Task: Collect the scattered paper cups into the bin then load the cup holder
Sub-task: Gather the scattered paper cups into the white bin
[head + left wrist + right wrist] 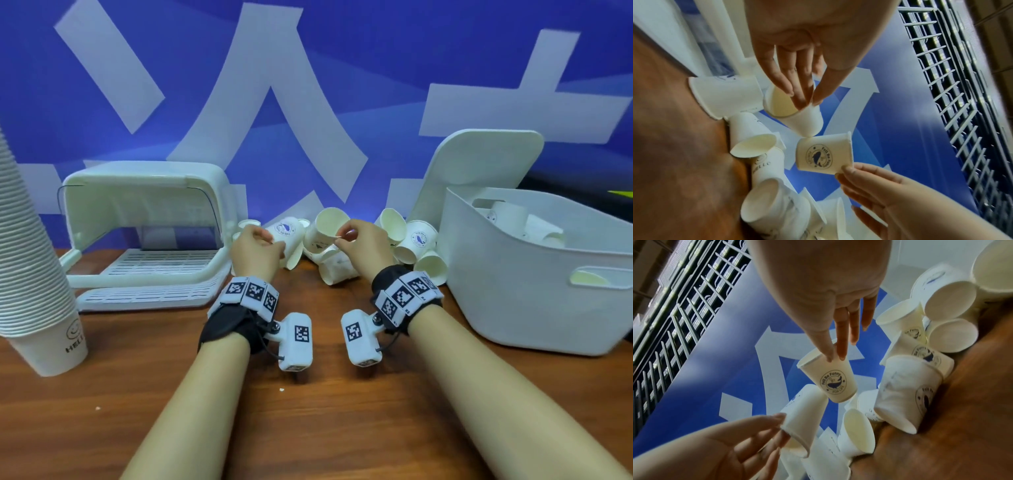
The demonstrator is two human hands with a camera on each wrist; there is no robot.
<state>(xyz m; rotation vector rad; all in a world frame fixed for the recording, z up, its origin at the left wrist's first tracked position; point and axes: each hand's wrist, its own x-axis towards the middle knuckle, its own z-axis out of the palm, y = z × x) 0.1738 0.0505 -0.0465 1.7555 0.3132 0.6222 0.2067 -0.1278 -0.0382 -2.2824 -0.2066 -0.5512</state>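
Note:
Several white paper cups [337, 265] lie piled at the back of the wooden table. My left hand [274, 245] pinches the rim of one cup [290, 232], lifted off the table; the left wrist view shows its fingers [789, 87] inside the rim of that cup [805, 120]. My right hand [339, 238] pinches the rim of a whale-logo cup [318, 240], also lifted, and in the right wrist view that hand [835, 356] has thumb and forefinger on this cup [830, 379]. The white bin [513, 301] stands at the right with cups inside. The white cup holder [147, 192] stands at the left, lid raised.
A tall stack of nested cups [30, 257] stands at the left table edge. The bin's lid [479, 171] leans against the blue backdrop behind the bin. More loose cups [419, 248] lie just left of the bin. Bare wooden table [308, 411] lies in front.

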